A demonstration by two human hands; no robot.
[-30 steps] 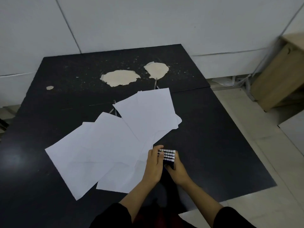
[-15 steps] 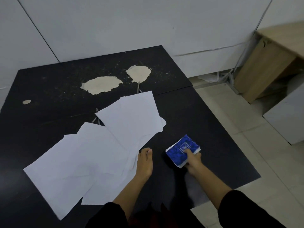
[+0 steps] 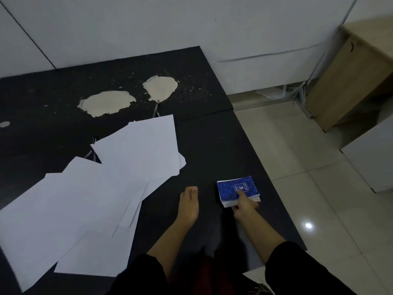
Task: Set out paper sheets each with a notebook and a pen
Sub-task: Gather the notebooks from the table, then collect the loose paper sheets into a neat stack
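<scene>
Moved: since half a second ago the small stack of blue-covered spiral notebooks (image 3: pixel 238 190) has turned squarer to the table edge and sits a little further right; the left hand has barely shifted.
Right hand (image 3: pixel 244 204): grips the near edge of the notebook stack, thumb pressed on the top blue cover, the other fingers tucked under the lower edge.
Left hand (image 3: pixel 188 204): lies flat on the dark tabletop with fingers straight and together, holding nothing, between the papers and the notebooks, touching neither.
Notebooks: on the table's right side, near its right edge, well apart from the sheets; the spiral binding faces right.
Loose white paper sheets (image 3: pixel 89 194): several overlapping, fanned from the near left corner up toward the middle of the table.
Black table (image 3: pixel 212 145): the far part shows two pale patches (image 3: pixel 108 103) where the surface has peeled.
Room: a light wooden cabinet (image 3: pixel 350 81) stands by the wall at right, on a pale tiled floor (image 3: pixel 308 167).
</scene>
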